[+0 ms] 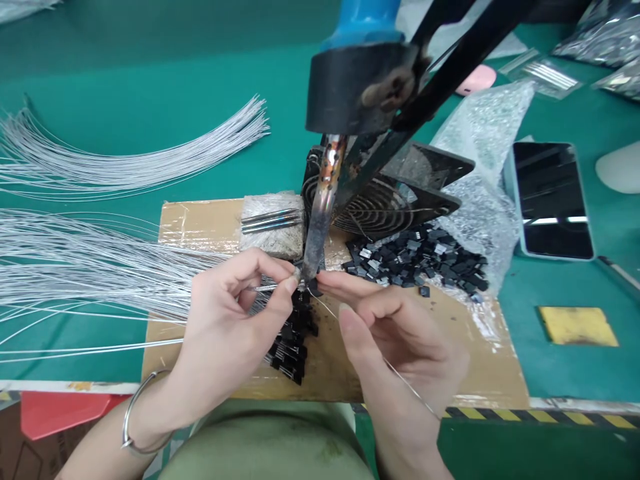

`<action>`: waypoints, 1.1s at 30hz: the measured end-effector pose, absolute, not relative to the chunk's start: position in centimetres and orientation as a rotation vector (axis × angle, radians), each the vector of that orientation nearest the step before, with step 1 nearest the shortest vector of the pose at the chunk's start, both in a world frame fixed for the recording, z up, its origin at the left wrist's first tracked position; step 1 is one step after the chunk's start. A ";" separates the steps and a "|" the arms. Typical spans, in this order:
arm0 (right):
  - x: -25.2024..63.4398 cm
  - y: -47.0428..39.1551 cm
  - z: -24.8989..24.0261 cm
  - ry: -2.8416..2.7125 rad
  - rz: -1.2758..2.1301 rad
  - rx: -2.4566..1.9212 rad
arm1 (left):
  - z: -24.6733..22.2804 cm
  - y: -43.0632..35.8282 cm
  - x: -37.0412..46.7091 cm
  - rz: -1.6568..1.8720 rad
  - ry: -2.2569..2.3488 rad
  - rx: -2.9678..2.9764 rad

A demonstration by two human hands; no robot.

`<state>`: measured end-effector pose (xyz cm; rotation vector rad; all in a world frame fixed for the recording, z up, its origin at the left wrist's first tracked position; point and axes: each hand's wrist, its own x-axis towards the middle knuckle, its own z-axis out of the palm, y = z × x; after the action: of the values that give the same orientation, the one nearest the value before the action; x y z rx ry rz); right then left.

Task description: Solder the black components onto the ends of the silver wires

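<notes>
My left hand point(230, 327) pinches a thin grey wire point(264, 288) between thumb and index finger, its end close under the soldering iron. That iron point(327, 173) is fixed, with a blue and black handle, and its dark tip points down between my hands. Solder wire point(407, 385) runs through my right hand point(400, 333) and up towards the tip. The right fingertips also touch a small black piece point(316, 288) beside the tip; whether they grip it I cannot tell. Below lie black connectors point(290, 353) on wires, partly behind my left hand.
Grey wire bundles point(135, 167) spread at left. A cardboard sheet point(480, 367) bears a pile of black connectors point(420, 257), a fan point(375, 207) and a wrapped block point(273, 243) with metal rods. At right are a phone point(553, 200), a yellow sponge point(579, 326) and bubble wrap point(493, 173).
</notes>
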<state>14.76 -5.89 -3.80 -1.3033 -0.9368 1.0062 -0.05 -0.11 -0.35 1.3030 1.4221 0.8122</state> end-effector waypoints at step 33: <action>14.7 -5.9 -4.4 -0.966 0.979 -1.258 | -0.5 -0.4 -0.3 0.808 1.435 1.312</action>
<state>14.66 -5.93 -4.43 -1.2581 -0.9662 0.9786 -0.26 -0.38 -0.50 1.3117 1.4353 0.8084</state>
